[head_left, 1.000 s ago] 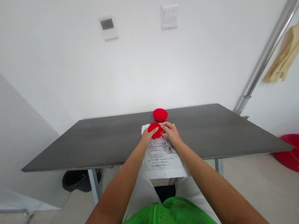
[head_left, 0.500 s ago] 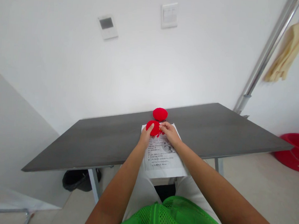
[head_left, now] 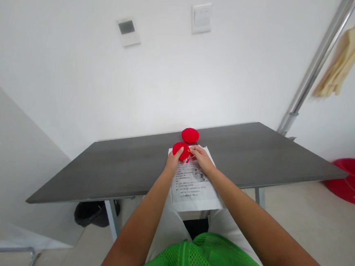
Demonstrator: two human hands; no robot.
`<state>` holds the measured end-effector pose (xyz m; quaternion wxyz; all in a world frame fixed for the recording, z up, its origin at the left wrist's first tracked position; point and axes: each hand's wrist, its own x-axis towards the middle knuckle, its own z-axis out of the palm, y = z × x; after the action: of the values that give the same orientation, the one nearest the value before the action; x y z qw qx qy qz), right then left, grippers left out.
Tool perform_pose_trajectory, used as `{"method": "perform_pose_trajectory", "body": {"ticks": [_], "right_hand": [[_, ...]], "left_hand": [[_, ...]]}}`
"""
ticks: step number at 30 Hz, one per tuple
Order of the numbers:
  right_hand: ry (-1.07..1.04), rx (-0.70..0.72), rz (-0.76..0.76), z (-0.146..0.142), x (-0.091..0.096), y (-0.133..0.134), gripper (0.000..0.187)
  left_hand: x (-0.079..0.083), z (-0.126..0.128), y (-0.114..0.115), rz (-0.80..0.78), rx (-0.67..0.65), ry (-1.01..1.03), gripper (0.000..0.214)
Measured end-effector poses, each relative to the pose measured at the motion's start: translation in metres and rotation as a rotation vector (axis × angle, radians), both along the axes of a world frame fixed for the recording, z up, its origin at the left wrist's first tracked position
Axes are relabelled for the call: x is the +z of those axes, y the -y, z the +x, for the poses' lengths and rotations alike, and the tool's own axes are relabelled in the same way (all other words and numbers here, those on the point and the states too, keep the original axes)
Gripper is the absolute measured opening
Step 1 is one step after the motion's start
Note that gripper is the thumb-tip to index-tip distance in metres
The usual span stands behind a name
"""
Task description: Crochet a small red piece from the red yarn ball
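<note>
Left hand (head_left: 172,162) and right hand (head_left: 203,159) fingers pinch a red pad (head_left: 180,149), seemingly at its edge, now nudged nearer the second pad (head_left: 190,135) beyond them.

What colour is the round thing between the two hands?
The round thing is bright red; the head view, the only one, shows it.

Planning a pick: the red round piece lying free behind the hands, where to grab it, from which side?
Probably pinch its rim from above or the right. The far red piece lies flat, low-domed on the table, so only the edge offers purchase; left hand, right hand and the held red piece crowd its near side.
</note>
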<state>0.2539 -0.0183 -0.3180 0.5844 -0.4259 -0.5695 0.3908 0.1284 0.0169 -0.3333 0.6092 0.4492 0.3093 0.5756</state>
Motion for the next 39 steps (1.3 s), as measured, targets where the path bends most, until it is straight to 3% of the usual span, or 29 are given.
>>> {"method": "perform_pose_trajectory", "body": {"ticks": [17, 39], "right_hand": [[-0.014, 0.015, 0.058, 0.0006, 0.0029, 0.0024, 0.013], [-0.015, 0.004, 0.056, 0.0006, 0.0034, 0.0020, 0.018]], "left_hand": [[0.0041, -0.0035, 0.0066, 0.052, -0.084, -0.061, 0.042], [0.0015, -0.0002, 0.0029, 0.017, -0.033, -0.026, 0.052]]}}
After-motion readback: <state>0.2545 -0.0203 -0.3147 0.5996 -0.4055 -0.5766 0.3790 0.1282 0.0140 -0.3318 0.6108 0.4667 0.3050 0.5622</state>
